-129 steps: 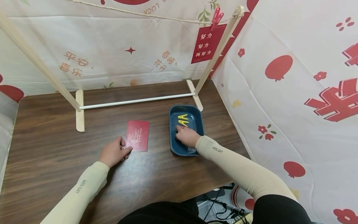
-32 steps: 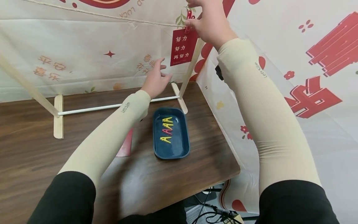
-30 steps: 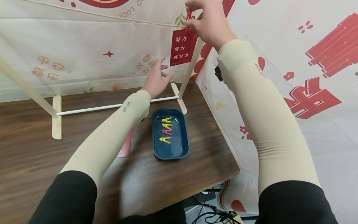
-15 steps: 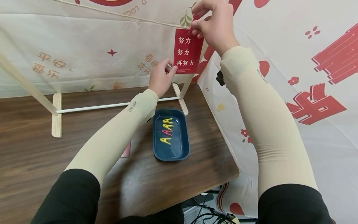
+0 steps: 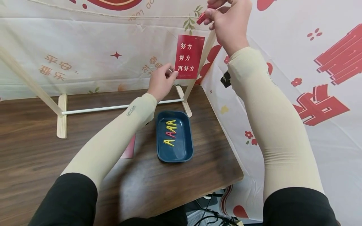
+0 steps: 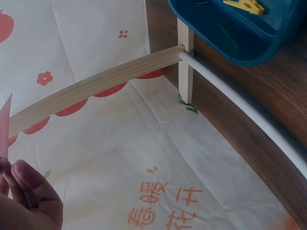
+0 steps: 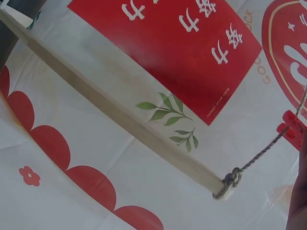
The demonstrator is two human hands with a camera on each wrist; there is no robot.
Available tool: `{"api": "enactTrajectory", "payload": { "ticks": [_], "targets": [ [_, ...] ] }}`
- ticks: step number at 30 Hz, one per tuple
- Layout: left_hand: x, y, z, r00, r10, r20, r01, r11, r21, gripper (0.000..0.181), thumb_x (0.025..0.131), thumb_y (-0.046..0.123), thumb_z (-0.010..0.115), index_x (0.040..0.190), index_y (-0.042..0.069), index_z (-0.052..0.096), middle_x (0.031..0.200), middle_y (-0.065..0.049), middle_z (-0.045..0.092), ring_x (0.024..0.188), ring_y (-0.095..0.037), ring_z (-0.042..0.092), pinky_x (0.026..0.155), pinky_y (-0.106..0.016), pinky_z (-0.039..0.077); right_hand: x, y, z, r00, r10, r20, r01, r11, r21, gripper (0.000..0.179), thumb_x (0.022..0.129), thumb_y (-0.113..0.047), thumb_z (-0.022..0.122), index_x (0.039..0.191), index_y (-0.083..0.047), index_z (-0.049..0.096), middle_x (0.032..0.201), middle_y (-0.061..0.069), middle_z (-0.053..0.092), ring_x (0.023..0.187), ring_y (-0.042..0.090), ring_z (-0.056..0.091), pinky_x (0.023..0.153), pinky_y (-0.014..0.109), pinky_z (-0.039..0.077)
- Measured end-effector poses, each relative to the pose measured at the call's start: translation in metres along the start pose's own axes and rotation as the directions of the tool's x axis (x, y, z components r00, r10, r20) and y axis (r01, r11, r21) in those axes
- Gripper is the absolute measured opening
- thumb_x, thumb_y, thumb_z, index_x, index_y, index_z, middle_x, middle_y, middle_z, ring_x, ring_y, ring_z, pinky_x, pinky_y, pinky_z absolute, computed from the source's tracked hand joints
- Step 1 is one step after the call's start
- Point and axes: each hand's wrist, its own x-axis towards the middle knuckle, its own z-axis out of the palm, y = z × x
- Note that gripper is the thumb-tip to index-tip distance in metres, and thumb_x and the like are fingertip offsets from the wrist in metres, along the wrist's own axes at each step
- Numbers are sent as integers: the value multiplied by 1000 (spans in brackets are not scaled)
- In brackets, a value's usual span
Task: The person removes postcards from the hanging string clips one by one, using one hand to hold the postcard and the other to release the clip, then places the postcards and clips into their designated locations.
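Observation:
A red card (image 5: 190, 56) with white characters stands upright in front of the backdrop. My left hand (image 5: 162, 81) pinches its lower left edge, and in the left wrist view the card (image 6: 4, 125) shows nearly edge-on. My right hand (image 5: 232, 28) holds a red clothespin (image 5: 201, 18) above the card, apart from it. In the right wrist view the clothespin (image 7: 292, 129) is at the rope (image 7: 261, 154); whether it still grips the rope I cannot tell. A gap separates the card's top edge from the rope there.
A blue tray (image 5: 176, 154) on the table holds yellow clothespins (image 5: 171, 122) and a pink one (image 5: 170, 134). The wooden post (image 5: 207, 47) rises just behind the card. A white rod (image 5: 96, 110) joins the stand's feet. Another red card (image 5: 129, 150) lies partly under my left forearm.
Earlier the clothespin held the card on the rope. Now the card is off it and lower, pinched by my left hand, while my right hand has moved up and right with the clothespin.

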Motion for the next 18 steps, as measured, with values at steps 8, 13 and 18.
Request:
{"api": "enactTrajectory", "payload": {
  "ticks": [8, 13, 18],
  "targets": [
    [-4, -2, -4, 999, 32, 7, -32, 999, 10, 18, 111, 33, 67, 113, 15, 66, 96, -1, 65, 90, -18, 57, 78, -29, 51, 1, 2, -21, 998, 15, -56, -9, 994, 107, 18, 94, -9, 82, 111, -4, 79, 108, 11, 74, 86, 19, 77, 81, 23, 61],
    [-6, -6, -8, 999, 35, -2, -35, 999, 11, 17, 110, 33, 67, 112, 16, 66, 100, 0, 64, 93, -17, 57, 81, -28, 51, 2, 6, -26, 999, -24, -31, 26, 996, 82, 18, 97, -6, 80, 115, -6, 79, 113, 9, 73, 88, 20, 76, 84, 24, 61],
    [-14, -13, -17, 1000, 29, 10, -29, 1000, 3, 17, 110, 32, 68, 112, 15, 65, 106, 1, 65, 97, -17, 58, 86, -29, 55, -11, 14, -13, 993, -84, 86, 88, 995, -39, 35, 103, -10, 75, 137, -13, 71, 128, 4, 66, 96, 21, 71, 93, 27, 59]
  ]
}}
